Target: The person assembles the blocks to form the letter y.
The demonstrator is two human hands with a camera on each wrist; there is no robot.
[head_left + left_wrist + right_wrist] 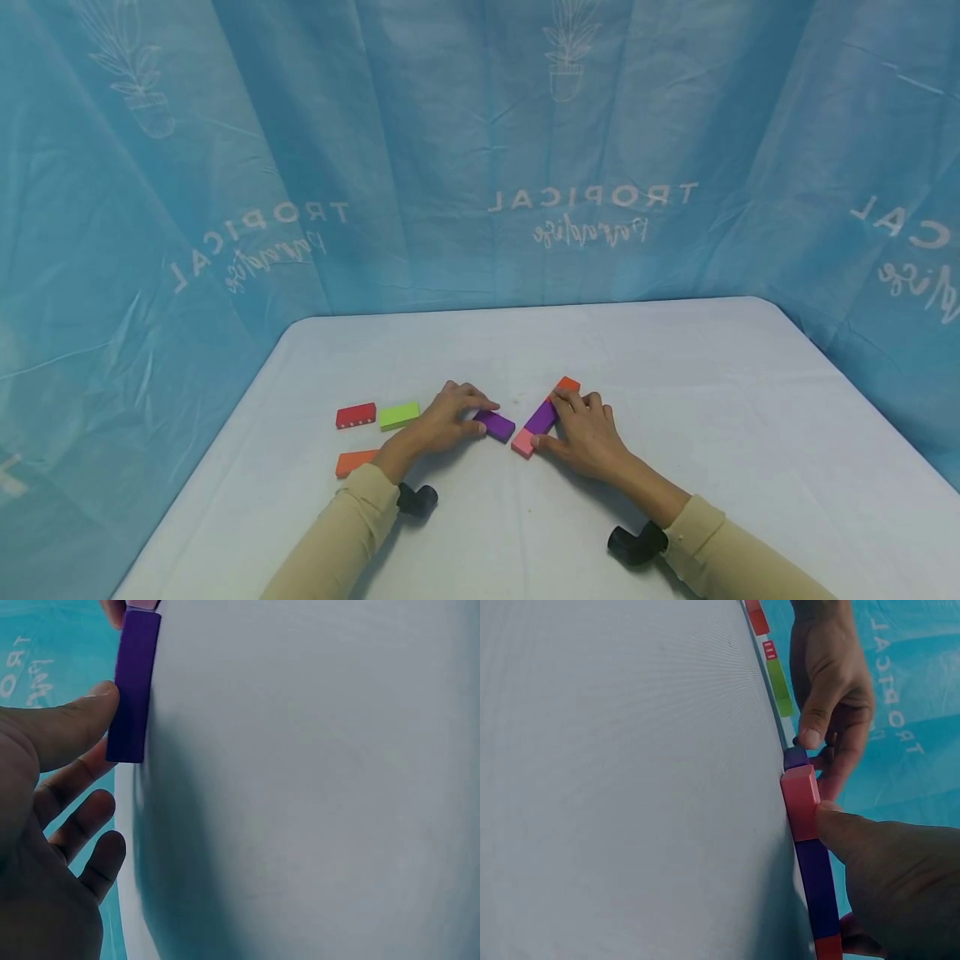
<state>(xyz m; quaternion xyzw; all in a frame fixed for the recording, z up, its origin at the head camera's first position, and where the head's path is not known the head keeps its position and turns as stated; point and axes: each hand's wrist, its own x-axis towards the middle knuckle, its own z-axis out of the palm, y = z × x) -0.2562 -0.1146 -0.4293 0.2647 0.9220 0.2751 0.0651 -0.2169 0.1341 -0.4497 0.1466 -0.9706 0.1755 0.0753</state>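
Note:
My left hand (442, 423) pinches a purple block (498, 427) between thumb and fingers, low on the white table. To its right, three blocks lie end to end in a slanted row: a pink block (522, 443) at the near end, another purple block (542, 417) in the middle and an orange-red block (567, 384) at the far end. My right hand (591, 439) grips this row along its right side. In the right wrist view its thumb presses the pink block's side, while its other fingers are partly hidden near the orange-red end.
Left of my left hand lie a red block (356, 416) with white dots, a lime green block (399, 416) and an orange block (356, 462) partly behind the forearm. A blue printed curtain (480, 150) hangs around the white table (675, 358).

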